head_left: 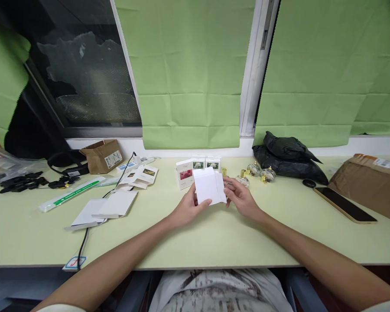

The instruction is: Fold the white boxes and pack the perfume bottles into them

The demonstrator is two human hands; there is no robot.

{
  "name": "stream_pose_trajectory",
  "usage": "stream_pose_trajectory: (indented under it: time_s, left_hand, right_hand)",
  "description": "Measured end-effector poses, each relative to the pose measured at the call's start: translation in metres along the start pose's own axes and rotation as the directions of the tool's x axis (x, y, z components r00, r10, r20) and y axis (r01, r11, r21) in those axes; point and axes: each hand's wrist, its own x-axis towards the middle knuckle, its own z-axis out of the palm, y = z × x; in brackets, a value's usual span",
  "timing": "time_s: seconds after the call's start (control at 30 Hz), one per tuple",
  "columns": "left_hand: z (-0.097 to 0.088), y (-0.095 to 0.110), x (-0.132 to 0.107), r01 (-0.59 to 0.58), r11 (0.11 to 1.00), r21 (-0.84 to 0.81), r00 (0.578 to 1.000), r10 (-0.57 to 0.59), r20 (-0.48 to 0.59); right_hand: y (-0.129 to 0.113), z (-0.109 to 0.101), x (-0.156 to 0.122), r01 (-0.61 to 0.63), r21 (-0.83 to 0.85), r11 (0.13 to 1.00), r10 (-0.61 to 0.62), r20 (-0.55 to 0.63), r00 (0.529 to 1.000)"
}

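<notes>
While both my hands are taken up with one white carton, it sits right between them, above the table. My left hand grasps its lower left corner, thumb across the front and the other fingers tucked behind. My right hand pinches the opposite edge, thumb and fingers at the narrow side panel. I judge this carton to be part-way shaped: that side panel is turned away from the front, and a flap shows at the top. Whether its far end is closed, I cannot tell.

Just beyond my grip, a red-flowered box stands upright, with two white-flowered boxes beside it, partly hidden by what I hold. Those three look formed already, though I cannot see whether anything is inside.

Left of my grip, two plain cartons lie roughly flat, and some printed cartons lie farther back. I take these to be the folding left undone. To the right of my grip and beyond it, several gold-capped bottles rest on the table, outside any box, so by my reckoning much remains.
</notes>
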Motion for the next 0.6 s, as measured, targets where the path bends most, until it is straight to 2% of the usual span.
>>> stream_pose_trajectory:
  time_s: [0.1, 0.23, 0.4, 0.6]
  left_hand:
    - [0.003, -0.003, -0.002, 0.025, 1.000, -0.003, 0.999, -0.024, 0.043]
    - [0.002, -0.003, -0.007, 0.027, 0.993, 0.114, 0.993, -0.040, 0.113]
    - [-0.006, 0.002, -0.009, -0.033, 0.954, 0.297, 0.988, -0.013, 0.152]
    - [-0.009, 0.006, -0.008, -0.047, 0.889, 0.455, 0.991, -0.016, 0.134]
  right_hand:
    - [0.006, 0.000, 0.000, -0.050, -0.036, 0.998, 0.052, 0.049, 0.997]
    - [0.008, 0.003, -0.004, -0.065, -0.126, 0.990, 0.072, 0.052, 0.996]
    - [0.006, 0.003, -0.004, 0.000, -0.181, 0.983, 0.005, 0.026, 1.000]
    - [0.004, 0.000, -0.006, 0.109, -0.354, 0.929, -0.114, 0.006, 0.993]
